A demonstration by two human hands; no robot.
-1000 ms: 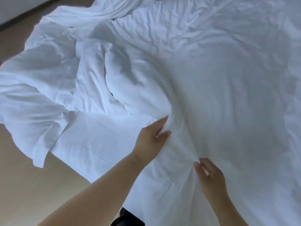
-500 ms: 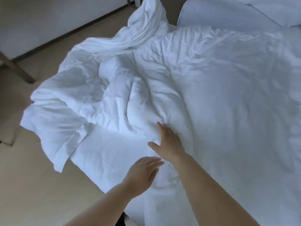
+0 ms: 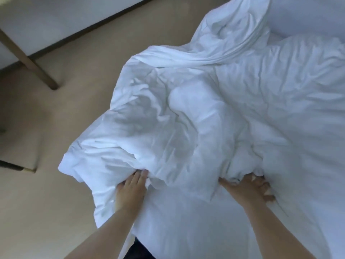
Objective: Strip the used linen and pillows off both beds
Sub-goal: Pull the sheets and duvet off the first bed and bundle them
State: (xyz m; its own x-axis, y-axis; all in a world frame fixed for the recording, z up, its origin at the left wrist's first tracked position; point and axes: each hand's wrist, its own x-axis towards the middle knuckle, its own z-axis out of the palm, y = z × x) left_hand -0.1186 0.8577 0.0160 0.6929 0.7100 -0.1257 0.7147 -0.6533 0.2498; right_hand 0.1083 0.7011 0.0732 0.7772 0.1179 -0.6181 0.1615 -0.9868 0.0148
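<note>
A rumpled white duvet [image 3: 177, 116] is bunched up at the left side of the bed, hanging over the edge above the floor. My left hand [image 3: 130, 189] reaches under the lower left fold of the bunch, fingertips tucked into the cloth. My right hand [image 3: 250, 187] has its fingers curled into the bunched fabric at the lower right of the pile. A white sheet [image 3: 186, 227] lies flat below the bunch and covers the bed. More white linen [image 3: 306, 19] shows at the top right.
Beige floor [image 3: 46, 212] spreads to the left of the bed. A brown wooden leg [image 3: 28, 60] slants down at the upper left beside a white wall with a dark skirting. A low beige piece of furniture [image 3: 20, 152] stands at the far left.
Both hands have moved apart from the middle of the sheet to either side of the duvet bunch and dug into it. The view has swung left, showing more floor.
</note>
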